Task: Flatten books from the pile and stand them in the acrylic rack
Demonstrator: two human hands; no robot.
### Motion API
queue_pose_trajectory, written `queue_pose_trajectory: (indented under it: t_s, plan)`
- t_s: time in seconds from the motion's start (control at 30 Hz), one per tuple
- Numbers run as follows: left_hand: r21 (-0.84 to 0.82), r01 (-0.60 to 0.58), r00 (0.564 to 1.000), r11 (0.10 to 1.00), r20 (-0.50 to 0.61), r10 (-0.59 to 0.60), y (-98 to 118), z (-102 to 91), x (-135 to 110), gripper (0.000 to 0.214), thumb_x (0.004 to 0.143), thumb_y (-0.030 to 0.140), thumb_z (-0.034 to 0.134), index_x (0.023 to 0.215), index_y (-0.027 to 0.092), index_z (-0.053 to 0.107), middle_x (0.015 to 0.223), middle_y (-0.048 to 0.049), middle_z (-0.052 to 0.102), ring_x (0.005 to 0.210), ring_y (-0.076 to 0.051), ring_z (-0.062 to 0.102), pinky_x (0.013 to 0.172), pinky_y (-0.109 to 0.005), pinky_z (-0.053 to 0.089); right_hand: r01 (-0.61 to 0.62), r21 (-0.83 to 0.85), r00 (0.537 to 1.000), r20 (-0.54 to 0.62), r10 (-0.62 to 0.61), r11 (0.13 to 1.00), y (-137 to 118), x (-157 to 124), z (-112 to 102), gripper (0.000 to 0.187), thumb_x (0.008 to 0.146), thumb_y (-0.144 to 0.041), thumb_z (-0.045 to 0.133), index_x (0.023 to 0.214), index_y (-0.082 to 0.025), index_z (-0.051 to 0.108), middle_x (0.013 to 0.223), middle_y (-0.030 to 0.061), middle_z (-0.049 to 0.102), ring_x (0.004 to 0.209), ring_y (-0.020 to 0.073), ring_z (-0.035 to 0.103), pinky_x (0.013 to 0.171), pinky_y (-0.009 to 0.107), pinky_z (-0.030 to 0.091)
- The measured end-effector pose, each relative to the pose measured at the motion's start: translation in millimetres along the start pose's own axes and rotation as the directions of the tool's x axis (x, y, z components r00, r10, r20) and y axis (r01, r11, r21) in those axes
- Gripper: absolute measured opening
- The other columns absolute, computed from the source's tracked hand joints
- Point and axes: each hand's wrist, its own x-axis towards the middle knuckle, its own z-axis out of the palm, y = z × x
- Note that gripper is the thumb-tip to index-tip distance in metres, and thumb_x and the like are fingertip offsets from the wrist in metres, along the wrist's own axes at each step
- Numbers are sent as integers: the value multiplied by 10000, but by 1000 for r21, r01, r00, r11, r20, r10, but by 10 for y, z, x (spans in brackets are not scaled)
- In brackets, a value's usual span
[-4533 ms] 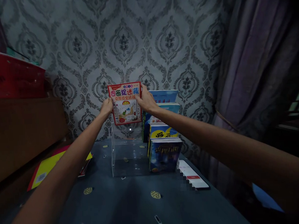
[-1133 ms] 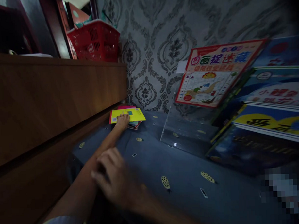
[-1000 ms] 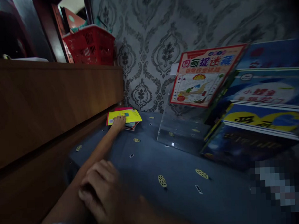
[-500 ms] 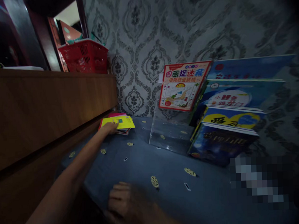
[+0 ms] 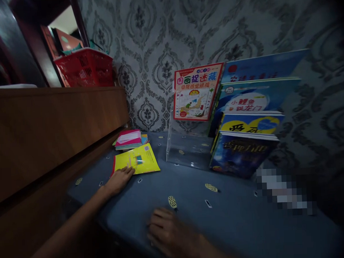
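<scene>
My left hand (image 5: 120,180) has its fingers over the near edge of a thin yellow book (image 5: 145,160) with a red spine; its thumb is hidden. That book lies in front of a small pile of books, topped by a pink book (image 5: 128,137) with a pale label. Close to the table's front edge, my right hand (image 5: 167,229) is a little blurred, its fingers curled together and no object visible in them. Farther back stands a clear acrylic book rack (image 5: 187,158), bearing a red-bordered picture book (image 5: 199,92) on its upper left.
Blue books stand in stepped rows on the right, a dark blue book (image 5: 243,154) frontmost. A patterned blue cloth (image 5: 192,215) covers the table. On the left, a wooden cabinet (image 5: 61,129) bears a red plastic basket (image 5: 86,68). Wallpaper backs the table.
My left hand has drawn the yellow book off the pile towards me, baring the pink book. The view has shifted slightly, and my right hand appears farther right.
</scene>
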Motion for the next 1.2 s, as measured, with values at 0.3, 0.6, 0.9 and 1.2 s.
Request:
queue_pose_trajectory:
  t_s: [0.3, 0.6, 0.9, 1.2]
  plan:
    - [-39, -167, 986, 985, -2, 167, 427, -19, -332, 557, 920, 87, 390, 1447, 261, 432, 1514, -74, 450, 1403, -249, 412, 1116, -418, 395, -183, 111, 946, -250, 206, 977, 245, -182, -198, 168, 981, -170, 467, 929, -175, 628, 940, 75, 708, 894, 196, 620, 837, 367, 504]
    - [-203, -487, 872, 850, -62, 485, 945, -16, -354, 592, 915, 87, 414, 1466, 304, 405, 1524, -39, 440, 1436, -243, 355, 1158, -462, 343, -320, 46, 945, -49, 322, 946, 420, -250, -324, 222, 931, -178, 531, 1122, -156, 641, 1161, 120, 692, 1136, 238, 599, 1010, 432, 463]
    - [-411, -522, 850, 748, -174, 498, 1190, -158, -117, 415, 986, 298, 435, 1397, 261, 477, 1419, -86, 539, 1321, -223, 484, 1142, -431, 355, -499, -9, 856, 150, 495, 867, 522, -293, -319, 384, 998, -208, 393, 1339, -108, 541, 1428, 168, 536, 1377, 257, 439, 1168, 487, 325]
    - [-355, -411, 909, 840, -227, 349, 1042, 177, 650, 422, 1007, 280, 353, 1400, 153, 439, 1472, -146, 488, 1377, -229, 442, 1157, -434, 363, -627, -38, 766, 156, 624, 778, 533, -279, -269, 498, 957, -257, 444, 1424, -87, 458, 1490, 186, 455, 1431, 281, 350, 1199, 491, 272]
